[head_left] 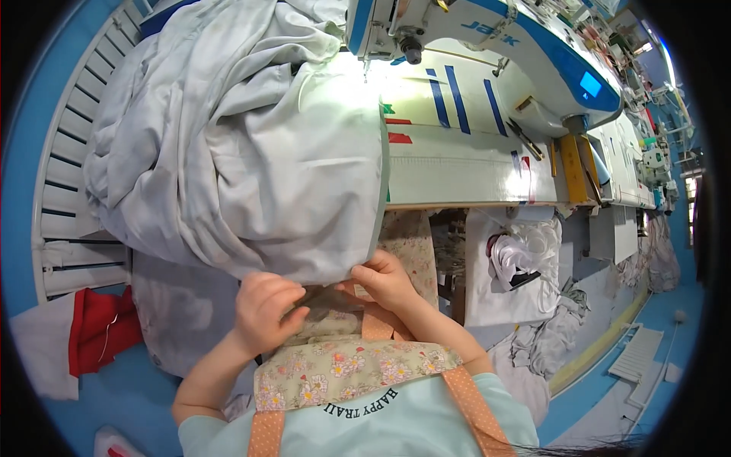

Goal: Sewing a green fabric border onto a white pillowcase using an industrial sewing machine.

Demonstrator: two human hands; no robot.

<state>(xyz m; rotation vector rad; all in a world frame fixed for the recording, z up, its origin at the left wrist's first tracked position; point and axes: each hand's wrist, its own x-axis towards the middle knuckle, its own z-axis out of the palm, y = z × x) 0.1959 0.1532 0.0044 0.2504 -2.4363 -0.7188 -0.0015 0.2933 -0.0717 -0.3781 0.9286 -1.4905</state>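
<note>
A large, pale grey cloth (304, 183) lies heaped and creased over the sewing machine's table and drops toward me. A darker grey strip (381, 175) runs down its right edge. My right hand (384, 280) pinches the cloth's lower right corner between thumb and fingers. Beside it, my left hand (268, 308) is at the cloth's lower edge with fingers curled in; whatever it grips is hidden. Beyond the cloth stands a white and blue sewing machine (487, 30), its lamp lighting the needle area where the far part of the cloth lies.
Blue and red tape marks (457, 99) cross the machine bed. Tweezers or snips (525, 141) lie near the machine's pillar. At left is a white slatted rack (65, 183), with red and white cloth (99, 327) below. White trim (525, 259) hangs under the table's right side.
</note>
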